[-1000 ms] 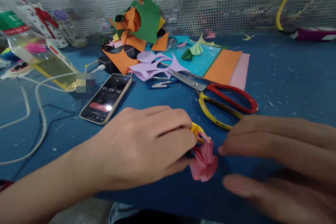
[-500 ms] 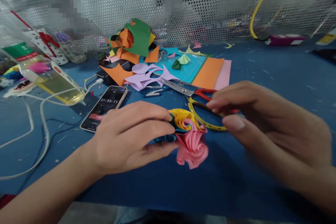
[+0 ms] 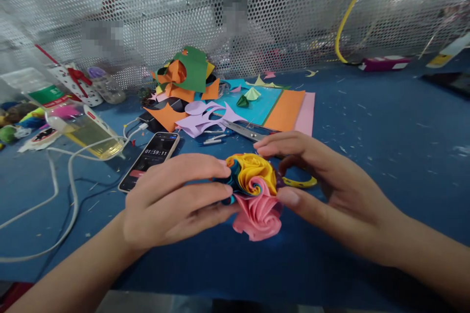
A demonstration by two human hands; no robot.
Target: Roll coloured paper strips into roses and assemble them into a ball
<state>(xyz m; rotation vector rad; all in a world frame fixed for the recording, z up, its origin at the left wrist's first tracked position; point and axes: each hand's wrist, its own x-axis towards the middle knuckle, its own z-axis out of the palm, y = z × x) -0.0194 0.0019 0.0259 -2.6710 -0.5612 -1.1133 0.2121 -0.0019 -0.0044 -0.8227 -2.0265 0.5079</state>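
A ball of swirled, pleated paper flowers (image 3: pixel 257 176), yellow above, pink below and dark blue at the left, sits between my hands over the table. My left hand (image 3: pixel 176 195) grips its left side, with the fingertips on the blue folds. On the right, my right hand (image 3: pixel 326 181) curves around it, the thumb against the edge where yellow meets pink. Its other fingertips reach behind the yellow part. Scissors (image 3: pixel 249 132) lie just beyond, partly hidden by my right hand. The yellow loop handle (image 3: pixel 303 183) of another tool shows beneath that hand.
A phone (image 3: pixel 154 154) with a timer lies left of centre, near white cables (image 3: pixel 69 195) and a tilted bottle (image 3: pixel 88 132). Purple paper scraps (image 3: pixel 201 120), orange sheets (image 3: pixel 288 110) and a pile of cut paper (image 3: pixel 194 71) lie before the perforated metal panel (image 3: pixel 293 19).
My right hand has moved left from beside the paper flower ball onto it. The ball has turned so that more of the yellow flower shows. The camera view has shifted slightly.
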